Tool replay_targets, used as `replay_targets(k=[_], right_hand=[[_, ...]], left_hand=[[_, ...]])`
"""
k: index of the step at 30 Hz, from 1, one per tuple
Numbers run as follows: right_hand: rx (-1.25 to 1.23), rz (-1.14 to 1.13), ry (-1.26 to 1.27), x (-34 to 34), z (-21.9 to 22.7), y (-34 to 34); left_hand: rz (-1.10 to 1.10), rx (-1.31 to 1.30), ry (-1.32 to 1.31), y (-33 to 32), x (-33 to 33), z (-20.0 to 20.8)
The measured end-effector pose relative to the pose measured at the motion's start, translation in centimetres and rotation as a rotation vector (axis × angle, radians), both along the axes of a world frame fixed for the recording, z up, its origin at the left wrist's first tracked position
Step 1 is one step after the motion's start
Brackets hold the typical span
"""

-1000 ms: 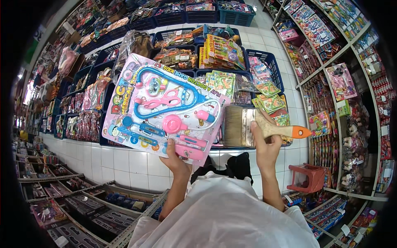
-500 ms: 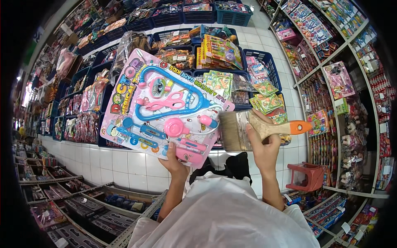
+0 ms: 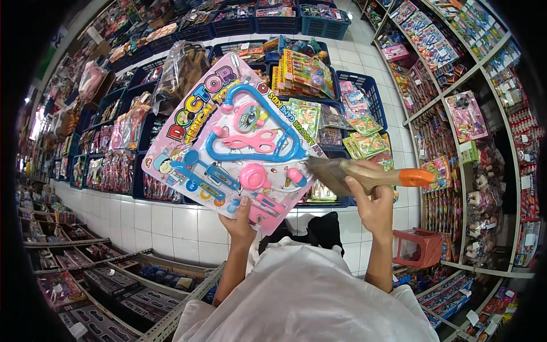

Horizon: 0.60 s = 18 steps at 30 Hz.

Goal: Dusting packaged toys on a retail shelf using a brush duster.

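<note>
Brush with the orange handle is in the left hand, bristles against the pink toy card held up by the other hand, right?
Not quite. The head view shows the brush in the right hand, not the left. Its bristles do meet the pink toy card, which the left hand holds up by its lower edge.

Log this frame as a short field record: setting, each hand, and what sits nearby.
setting: toy shop aisle, white tiled floor
left hand: grips the lower edge of a pink toy doctor set card
right hand: holds a paintbrush with an orange handle end, bristles at the card's right edge
nearby: blue crates of packaged toys, red stool
</note>
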State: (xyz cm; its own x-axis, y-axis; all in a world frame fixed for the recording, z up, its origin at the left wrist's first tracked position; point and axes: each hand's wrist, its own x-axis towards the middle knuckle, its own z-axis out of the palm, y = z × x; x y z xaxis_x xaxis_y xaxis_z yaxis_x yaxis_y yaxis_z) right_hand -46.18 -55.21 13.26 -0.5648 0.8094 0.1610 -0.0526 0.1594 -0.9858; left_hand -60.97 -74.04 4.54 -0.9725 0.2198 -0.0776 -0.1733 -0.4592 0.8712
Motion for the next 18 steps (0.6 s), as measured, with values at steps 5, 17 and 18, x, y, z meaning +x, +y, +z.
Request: replay_targets(k=[5,17,18], right_hand=[[0.305,0.246,-0.133,-0.2,-0.3,-0.1],[0.417,0.237,-0.095,2.2,-1.1,1.8],[0.637,0.307,-0.169,2.0,-0.8,1.9]], left_hand=[[-0.081,-0.124,0.115,-0.6,0.4,-1.7],[-0.065,-0.136,0.193,-0.1,0.8,0.5],[-0.089,-0.119,0.197,-0.3,0.6,0.5]])
